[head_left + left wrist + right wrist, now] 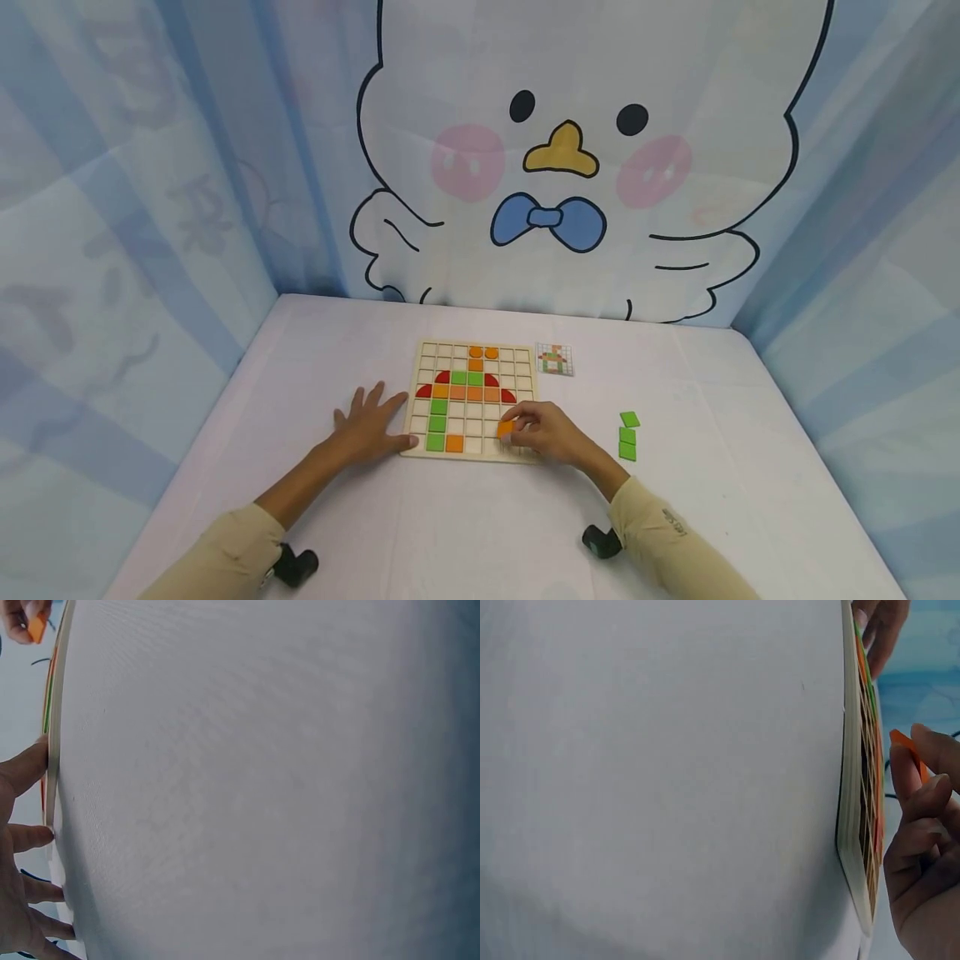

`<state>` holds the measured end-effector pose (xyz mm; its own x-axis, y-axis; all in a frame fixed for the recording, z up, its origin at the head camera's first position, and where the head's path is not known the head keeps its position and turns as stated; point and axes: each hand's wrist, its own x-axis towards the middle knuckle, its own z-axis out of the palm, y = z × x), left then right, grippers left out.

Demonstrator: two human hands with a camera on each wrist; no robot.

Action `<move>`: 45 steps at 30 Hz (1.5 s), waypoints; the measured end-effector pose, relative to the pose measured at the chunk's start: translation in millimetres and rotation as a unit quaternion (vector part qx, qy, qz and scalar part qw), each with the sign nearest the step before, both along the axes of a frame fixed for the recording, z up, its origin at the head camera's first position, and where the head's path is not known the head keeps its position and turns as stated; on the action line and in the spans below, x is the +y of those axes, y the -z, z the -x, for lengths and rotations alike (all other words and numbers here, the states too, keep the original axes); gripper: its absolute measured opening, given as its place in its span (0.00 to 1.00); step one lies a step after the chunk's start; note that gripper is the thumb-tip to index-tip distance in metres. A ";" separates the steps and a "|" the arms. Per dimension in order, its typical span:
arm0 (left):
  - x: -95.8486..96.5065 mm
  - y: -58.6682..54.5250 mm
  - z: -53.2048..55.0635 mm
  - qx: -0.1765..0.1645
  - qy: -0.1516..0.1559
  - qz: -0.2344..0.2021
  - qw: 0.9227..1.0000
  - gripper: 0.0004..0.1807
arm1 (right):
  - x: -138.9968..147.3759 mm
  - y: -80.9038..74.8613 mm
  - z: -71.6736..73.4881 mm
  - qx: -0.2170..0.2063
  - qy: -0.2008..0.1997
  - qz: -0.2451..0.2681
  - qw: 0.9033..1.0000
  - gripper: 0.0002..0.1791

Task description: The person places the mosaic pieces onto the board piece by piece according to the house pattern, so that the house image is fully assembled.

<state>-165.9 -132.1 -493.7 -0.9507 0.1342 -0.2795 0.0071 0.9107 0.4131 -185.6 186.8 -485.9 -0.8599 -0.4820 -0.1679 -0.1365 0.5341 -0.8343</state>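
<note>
A wooden grid board [480, 422] lies on the table, with green, orange and red tiles set in several of its squares. My right hand [546, 431] is over the board's lower right part and pinches an orange square tile [506, 428] between thumb and fingers. In the right wrist view that orange tile [910, 754] is held above the board surface. My left hand [367, 427] lies with fingers spread at the board's left side, thumb at the lower left corner and index fingertip at the left edge.
Several loose green tiles [627, 435] lie on the table right of the board. A small pattern card [554, 359] sits by its upper right corner. Dark wrist-camera mounts [296, 566] show below the sleeves. Printed curtains [555, 275] surround the table on three sides.
</note>
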 end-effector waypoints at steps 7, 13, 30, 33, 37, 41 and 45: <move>-0.7 0.1 0.1 0.005 0.003 0.001 1.000 0.47 | -20.3 6.4 -3.8 0.006 0.004 0.013 1.000 0.13; 0.1 0.0 0.8 0.004 0.003 0.001 1.000 0.47 | -32.4 11.1 -5.0 0.006 -0.002 0.014 1.000 0.13; -0.2 0.4 0.5 0.006 0.005 0.003 1.000 0.47 | -46.1 11.0 -8.7 0.044 -0.017 -0.045 0.998 0.11; -0.8 -0.4 -0.2 0.006 0.006 0.002 1.000 0.47 | -46.9 9.1 -9.7 0.048 -0.021 -0.054 0.997 0.10; -0.1 -2.5 -0.2 0.002 0.006 0.000 1.000 0.47 | -46.5 7.4 -10.4 0.051 -0.024 -0.057 0.997 0.10; 0.7 -3.4 -0.2 0.001 0.006 0.000 1.000 0.47 | -46.3 7.1 -11.1 0.056 -0.024 -0.062 0.996 0.11; 0.2 -2.9 -0.5 0.001 0.008 0.001 1.000 0.47 | -44.8 6.9 -11.8 0.057 -0.023 -0.064 0.996 0.14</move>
